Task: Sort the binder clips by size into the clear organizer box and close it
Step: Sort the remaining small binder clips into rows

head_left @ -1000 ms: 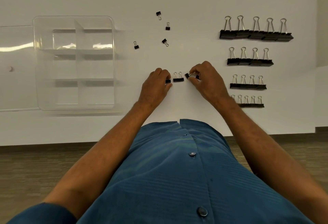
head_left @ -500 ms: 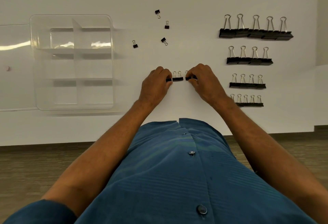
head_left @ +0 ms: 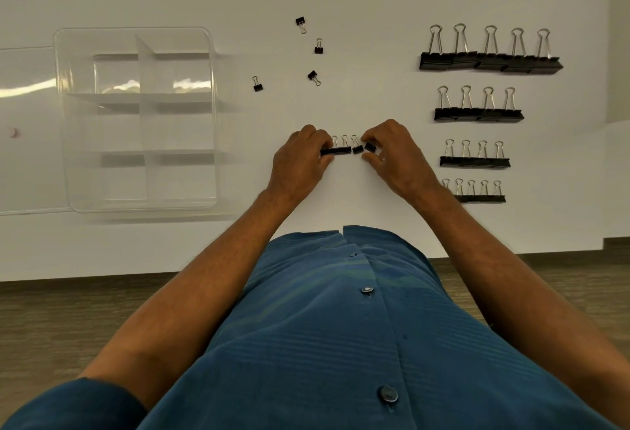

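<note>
A short row of tiny black binder clips (head_left: 337,150) lies on the white table in front of me. My left hand (head_left: 300,163) pinches the row's left end. One more tiny clip (head_left: 357,148) stands just to the right of the row. My right hand (head_left: 397,160) grips another tiny clip (head_left: 370,147), tilted, between thumb and forefinger beside it. The clear organizer box (head_left: 136,30) sits at the left, its compartments empty, with its lid (head_left: 27,129) laid open further left. Several loose tiny clips (head_left: 313,76) lie scattered beyond my hands.
At the right, binder clips stand in rows by size: the largest row (head_left: 491,63) farthest, then a smaller row (head_left: 477,115), a third row (head_left: 474,161) and the smallest row (head_left: 481,198) partly behind my right forearm. The table's near edge runs past my shirt.
My right hand brought a tiny clip up to the row's right end and left it there, then drew back slightly with another clip in its fingertips. The left hand stayed on the row.
</note>
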### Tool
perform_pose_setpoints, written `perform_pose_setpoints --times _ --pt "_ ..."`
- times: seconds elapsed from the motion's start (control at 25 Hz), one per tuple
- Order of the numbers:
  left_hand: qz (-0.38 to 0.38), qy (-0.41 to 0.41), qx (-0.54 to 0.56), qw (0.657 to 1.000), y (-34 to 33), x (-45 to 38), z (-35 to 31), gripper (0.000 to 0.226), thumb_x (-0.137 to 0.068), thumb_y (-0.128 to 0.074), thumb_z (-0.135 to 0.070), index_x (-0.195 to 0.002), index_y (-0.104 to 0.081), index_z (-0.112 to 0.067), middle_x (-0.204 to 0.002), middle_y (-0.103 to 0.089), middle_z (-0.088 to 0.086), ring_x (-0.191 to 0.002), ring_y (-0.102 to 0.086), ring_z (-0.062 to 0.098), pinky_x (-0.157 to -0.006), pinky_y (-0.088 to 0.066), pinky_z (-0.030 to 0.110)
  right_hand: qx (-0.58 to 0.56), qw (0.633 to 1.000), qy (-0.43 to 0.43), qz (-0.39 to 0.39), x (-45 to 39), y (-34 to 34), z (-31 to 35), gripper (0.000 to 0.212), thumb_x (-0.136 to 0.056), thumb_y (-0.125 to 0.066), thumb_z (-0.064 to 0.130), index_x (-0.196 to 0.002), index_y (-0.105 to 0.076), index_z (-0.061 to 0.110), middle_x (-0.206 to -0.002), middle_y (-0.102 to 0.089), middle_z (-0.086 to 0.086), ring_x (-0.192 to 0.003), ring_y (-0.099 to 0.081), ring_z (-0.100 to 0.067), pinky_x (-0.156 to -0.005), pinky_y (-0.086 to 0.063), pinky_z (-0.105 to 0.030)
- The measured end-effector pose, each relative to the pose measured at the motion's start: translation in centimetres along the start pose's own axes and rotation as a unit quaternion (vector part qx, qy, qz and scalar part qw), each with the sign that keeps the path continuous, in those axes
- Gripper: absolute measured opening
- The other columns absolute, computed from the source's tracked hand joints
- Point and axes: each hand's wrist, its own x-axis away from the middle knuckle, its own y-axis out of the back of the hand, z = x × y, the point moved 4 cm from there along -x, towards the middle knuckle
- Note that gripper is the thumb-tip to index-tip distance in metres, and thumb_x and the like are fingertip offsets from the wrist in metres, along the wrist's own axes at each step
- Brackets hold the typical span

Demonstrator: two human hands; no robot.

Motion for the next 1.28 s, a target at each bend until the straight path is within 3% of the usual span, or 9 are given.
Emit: perform_pose_setpoints --times 0.24,0.4,0.72,0.88,1.12,1.2,1.28 --pt "-0.001 -0.003 -0.001 1.000 -0.1 -0.1 0.0 0.022 -0.090 -0.072 -0.028 -0.106 -0.065 -0.015 -0.102 -0.062 0.004 -0.088 -0.056 0.017 -0.064 -0.048 0.030 0.026 0.999 0.041 -0.010 0.0 -0.3 0.5 0.026 -0.093 -0.064 0.004 -0.118 -0.062 0.010 -0.109 -0.062 -0.009 -0.099 -0.052 -0.024 -0.083 -0.043 -0.029" --pt "-0.004 -0.005 0.000 1.000 -0.1 -0.2 0.0 0.022 -0.090 -0.072 -0.026 -0.106 -0.065 -0.014 -0.101 -0.062 0.005 -0.088 -0.056 0.019 -0.064 -0.051 0.034 0.031 0.998 0.048 0.005 0.1 -0.3 0.9 0.032 -0.090 -0.071 0.010 -0.121 -0.062 0.011 -0.112 -0.061 -0.008 -0.101 -0.051 -0.022 -0.084 -0.037 -0.023" --pt "0.003 0.001 0.004 1.000 -0.2 -0.4 -0.3 0.019 -0.090 -0.071 -0.026 -0.105 -0.067 -0.016 -0.101 -0.062 0.001 -0.089 -0.056 0.017 -0.068 -0.050 0.035 0.021 0.999 0.026 0.007 -0.1 -0.4 1.1 0.014 -0.092 -0.071 0.016 -0.105 -0.067 0.010 -0.101 -0.059 -0.007 -0.094 -0.043 -0.013 -0.078 -0.038 -0.026" --pt "0.003 -0.003 0.007 1.000 -0.2 -0.5 -0.5 0.017 -0.090 -0.071 -0.026 -0.104 -0.067 -0.016 -0.100 -0.062 0.001 -0.089 -0.056 0.017 -0.067 -0.048 0.032 0.034 0.999 0.026 0.007 0.0 -0.3 1.2 0.012 -0.092 -0.070 0.016 -0.103 -0.066 0.011 -0.099 -0.059 -0.005 -0.093 -0.041 -0.010 -0.077 -0.032 -0.021" --pt "0.012 -0.011 0.009 1.000 -0.4 -0.5 -0.9 0.019 -0.090 -0.071 -0.027 -0.104 -0.066 -0.015 -0.101 -0.063 0.002 -0.088 -0.057 0.017 -0.068 -0.054 0.040 0.027 0.999 0.038 -0.002 0.3 -0.1 1.1 0.018 -0.091 -0.072 0.016 -0.106 -0.065 0.011 -0.101 -0.058 -0.006 -0.093 -0.045 -0.013 -0.077 -0.047 -0.033" --pt "0.007 -0.019 0.036 0.999 -0.1 -0.5 -0.7 0.024 -0.090 -0.071 -0.030 -0.108 -0.064 -0.016 -0.104 -0.061 0.002 -0.091 -0.056 0.015 -0.068 -0.055 0.036 0.005 0.999 0.031 -0.021 0.3 0.1 1.2 0.025 -0.090 -0.073 0.020 -0.112 -0.063 0.013 -0.107 -0.057 -0.004 -0.097 -0.049 -0.014 -0.078 -0.046 -0.027" --pt "-0.046 0.000 0.062 0.997 1.1 -0.8 0.2 0.026 -0.091 -0.069 -0.033 -0.111 -0.062 -0.017 -0.109 -0.059 0.001 -0.097 -0.053 0.012 -0.073 -0.053 0.027 -0.019 0.998 0.013 -0.054 -0.3 0.6 1.5 0.025 -0.092 -0.070 0.022 -0.114 -0.061 0.015 -0.112 -0.054 -0.003 -0.101 -0.048 -0.012 -0.080 -0.046 -0.023"
